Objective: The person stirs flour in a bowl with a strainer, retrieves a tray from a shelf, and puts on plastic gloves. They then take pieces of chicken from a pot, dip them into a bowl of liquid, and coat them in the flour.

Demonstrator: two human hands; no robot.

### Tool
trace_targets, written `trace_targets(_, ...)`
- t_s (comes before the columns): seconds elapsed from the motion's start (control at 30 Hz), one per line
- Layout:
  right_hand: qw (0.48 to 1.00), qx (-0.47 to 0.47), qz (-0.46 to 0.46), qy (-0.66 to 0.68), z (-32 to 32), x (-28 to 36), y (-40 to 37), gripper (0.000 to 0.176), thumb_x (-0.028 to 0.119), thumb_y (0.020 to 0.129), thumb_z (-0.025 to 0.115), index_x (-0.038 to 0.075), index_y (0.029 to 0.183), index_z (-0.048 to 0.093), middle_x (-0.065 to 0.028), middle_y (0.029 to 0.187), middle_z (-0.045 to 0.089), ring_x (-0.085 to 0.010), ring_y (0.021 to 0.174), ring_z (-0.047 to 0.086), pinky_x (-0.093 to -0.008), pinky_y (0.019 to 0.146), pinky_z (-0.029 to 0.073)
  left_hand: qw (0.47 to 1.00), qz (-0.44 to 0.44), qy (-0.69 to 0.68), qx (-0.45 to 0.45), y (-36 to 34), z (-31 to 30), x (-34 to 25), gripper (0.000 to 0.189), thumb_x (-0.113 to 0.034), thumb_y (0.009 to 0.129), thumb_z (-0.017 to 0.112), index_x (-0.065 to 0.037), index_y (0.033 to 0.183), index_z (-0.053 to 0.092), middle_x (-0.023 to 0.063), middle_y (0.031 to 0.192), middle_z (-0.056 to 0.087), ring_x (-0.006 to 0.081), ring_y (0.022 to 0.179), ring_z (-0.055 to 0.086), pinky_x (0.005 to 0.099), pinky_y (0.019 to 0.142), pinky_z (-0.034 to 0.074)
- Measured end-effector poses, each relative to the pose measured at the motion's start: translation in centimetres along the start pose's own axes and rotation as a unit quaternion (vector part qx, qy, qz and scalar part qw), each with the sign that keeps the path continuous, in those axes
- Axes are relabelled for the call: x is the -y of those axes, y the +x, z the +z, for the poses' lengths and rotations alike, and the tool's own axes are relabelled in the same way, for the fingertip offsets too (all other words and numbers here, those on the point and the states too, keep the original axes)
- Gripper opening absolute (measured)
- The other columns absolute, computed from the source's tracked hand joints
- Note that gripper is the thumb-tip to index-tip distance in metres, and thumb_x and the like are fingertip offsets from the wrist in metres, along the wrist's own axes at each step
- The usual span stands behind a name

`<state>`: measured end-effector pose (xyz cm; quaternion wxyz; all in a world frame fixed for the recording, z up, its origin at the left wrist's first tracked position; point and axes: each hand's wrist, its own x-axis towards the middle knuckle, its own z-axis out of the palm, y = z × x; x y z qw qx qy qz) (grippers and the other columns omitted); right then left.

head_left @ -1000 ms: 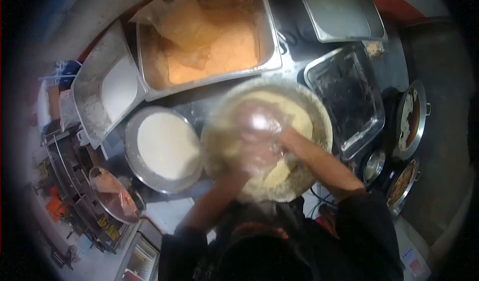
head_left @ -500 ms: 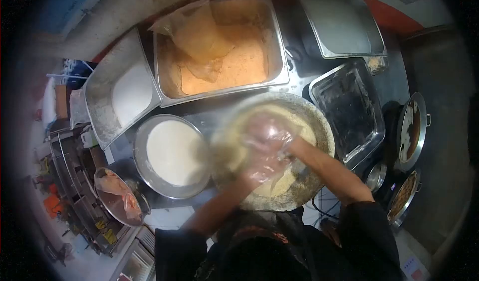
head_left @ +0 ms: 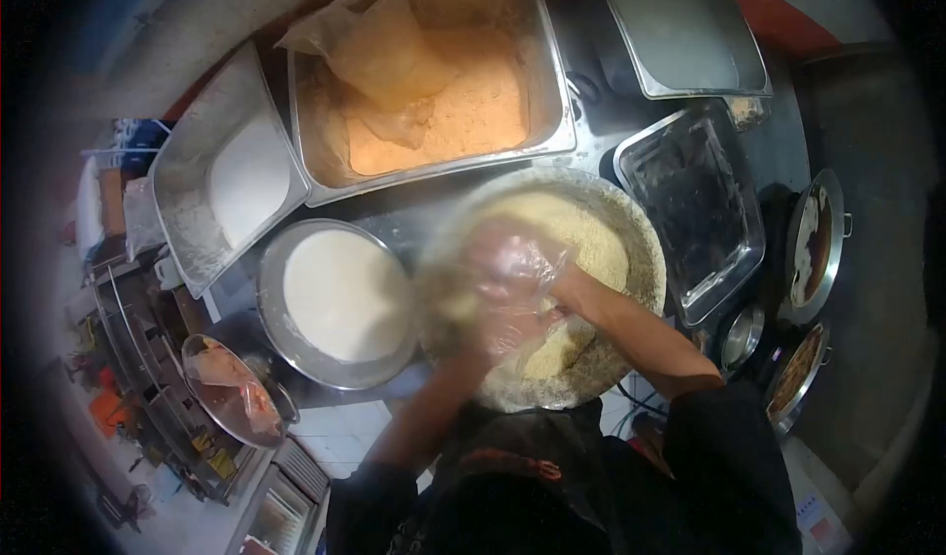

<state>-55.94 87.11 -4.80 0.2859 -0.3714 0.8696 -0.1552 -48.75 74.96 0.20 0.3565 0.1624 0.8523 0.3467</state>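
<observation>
A large round bowl (head_left: 645, 249) of pale yellow crumbs (head_left: 591, 230) stands right in front of me. Both my hands are inside it and wear clear plastic gloves. My right hand (head_left: 514, 259) is over the crumbs at the middle of the bowl, its fingers blurred. Closer to my body, my left hand (head_left: 507, 330) lies low in the bowl, just below the right one. A hazy patch covers the bowl's left side and hides the left fingers. Whether anything is held between the hands I cannot make out.
Left of the bowl is a metal basin (head_left: 271, 309) of white batter. Behind stand a deep steel pan (head_left: 296, 102) with orange powder and a plastic bag, and another pan (head_left: 177, 230) with white powder. A smeared tray (head_left: 690, 210) sits at the right, near two round pans.
My hands stay in the bowl; the left has shifted slightly left and the right a little down. The view has tilted slightly, so the containers sit a bit higher and further left.
</observation>
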Motion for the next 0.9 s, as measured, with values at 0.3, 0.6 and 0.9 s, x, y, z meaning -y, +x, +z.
trace_targets(0.3, 0.981, -0.178, -0.071, -0.012, 1.1, 2.9, -0.6, 0.05, 0.041, 0.082, 0.063, 0.018, 0.126, 0.059, -0.0089, 0.129, 0.059, -0.0281, 0.128, 0.051, -0.0434, 0.112, 0.036, 0.99, 0.064, 0.082, -0.097, -2.0, 3.7, 3.2, 0.064, -0.061, 0.09, 0.059, -0.009, 0.127, 0.06, 0.0121, 0.115, 0.066, 0.0244, 0.105, 0.064, 0.0396, 0.095, 0.049)
trace_targets(0.6, 0.956, -0.281, -0.079, -0.022, 5.2, 2.4, 1.2, 0.037, 0.036, 0.082, 0.062, 0.017, 0.113, 0.062, -0.0044, 0.119, 0.063, -0.0249, 0.119, 0.056, -0.0447, 0.104, 0.04, 0.995, 0.016, 0.098, 0.007, -3.0, 1.2, 0.4, 0.069, -0.055, 0.092, 0.06, 0.0, 0.133, 0.052, 0.0141, 0.126, 0.058, 0.0271, 0.117, 0.054, 0.0358, 0.109, 0.037)
trace_targets(0.9, 0.891, -0.412, 0.068, 0.179, 3.6, 4.7, -4.9, 0.044, 0.037, 0.085, 0.065, 0.01, 0.12, 0.062, -0.0152, 0.121, 0.059, -0.0324, 0.115, 0.053, -0.0484, 0.102, 0.04, 0.936, 0.078, 0.336, -0.075, -4.5, 5.3, 3.9, 0.067, -0.057, 0.08, 0.071, -0.015, 0.132, 0.058, 0.0191, 0.126, 0.061, 0.0383, 0.12, 0.056, 0.0554, 0.11, 0.035)
